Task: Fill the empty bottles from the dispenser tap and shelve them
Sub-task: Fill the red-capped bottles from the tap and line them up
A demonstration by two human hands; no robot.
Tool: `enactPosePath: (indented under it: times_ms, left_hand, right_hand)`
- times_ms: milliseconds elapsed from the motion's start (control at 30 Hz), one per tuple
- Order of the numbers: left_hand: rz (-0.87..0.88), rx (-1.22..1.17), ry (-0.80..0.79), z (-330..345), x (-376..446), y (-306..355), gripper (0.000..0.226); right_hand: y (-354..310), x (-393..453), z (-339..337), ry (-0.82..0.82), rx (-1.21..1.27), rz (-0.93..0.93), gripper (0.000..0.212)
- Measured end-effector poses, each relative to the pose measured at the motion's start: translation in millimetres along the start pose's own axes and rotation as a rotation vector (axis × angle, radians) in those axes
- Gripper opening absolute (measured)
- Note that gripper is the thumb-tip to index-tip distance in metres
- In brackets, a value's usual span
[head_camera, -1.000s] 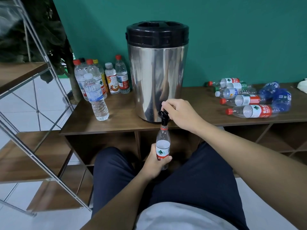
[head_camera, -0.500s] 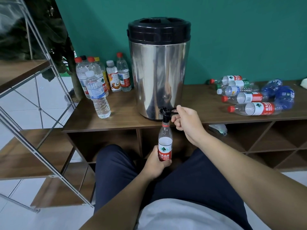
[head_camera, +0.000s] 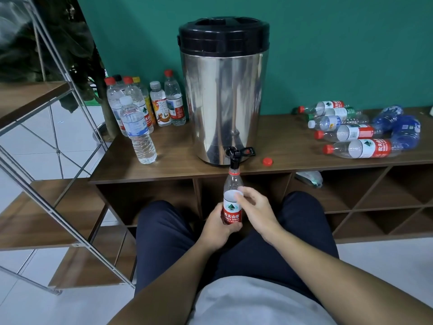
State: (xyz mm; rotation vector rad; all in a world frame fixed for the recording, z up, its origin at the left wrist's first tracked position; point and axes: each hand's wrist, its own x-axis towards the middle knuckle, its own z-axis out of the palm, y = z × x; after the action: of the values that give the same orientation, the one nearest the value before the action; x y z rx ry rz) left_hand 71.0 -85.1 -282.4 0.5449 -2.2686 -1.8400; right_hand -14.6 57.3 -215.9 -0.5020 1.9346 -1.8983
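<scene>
Mid-fill, by the look of it: uncapped clear bottle with red label (head_camera: 232,202) held upright under the black tap (head_camera: 235,157) of the steel dispenser (head_camera: 222,95), neck right at the spout, near the front edge of the wooden shelf unit (head_camera: 178,165). Left hand (head_camera: 216,227) wrapped round the lower label from the left, holding the bottle; right hand (head_camera: 254,208) laid against the upper label from the right, fingertips on the bottle, fingers loosely bent rather than clamped. Red cap (head_camera: 267,161) lying on the shelf top just right of the dispenser base, apart from the bottle. Water level inside the bottle not readable. Left of the dispenser, a cluster of upright capped bottles (head_camera: 138,106), apparently full and done. Far right, a heap of bottles lying on their sides (head_camera: 358,133), seemingly empty and yet to fill. Left for this one, judging so: finish filling, cap it, stand it with the rest.
</scene>
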Motion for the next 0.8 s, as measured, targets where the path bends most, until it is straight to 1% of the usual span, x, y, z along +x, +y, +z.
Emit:
enactPosePath:
  times_ms: [67, 200, 367, 700, 800]
  left_hand:
    - [0.015, 0.001, 0.001, 1, -1, 1, 0.065]
    - [0.060, 0.011, 0.002, 0, -3, 2, 0.071]
    - [0.073, 0.029, -0.020, 1, -6, 0, 0.073]
    - [0.055, 0.034, -0.014, 2, -7, 1, 0.074]
    - [0.017, -0.002, 0.009, 1, -9, 0, 0.066]
  right_hand:
    - [15, -4, 1, -0.042, -0.045, -0.009, 0.034]
    - [39, -9, -3, -0.111, -0.184, -0.014, 0.042]
    - [45, -7, -7, -0.128, -0.238, -0.007, 0.053]
    - [50, -7, -7, -0.085, -0.285, -0.023, 0.050]
    - [50, -7, -8, -0.070, -0.273, -0.019, 0.049]
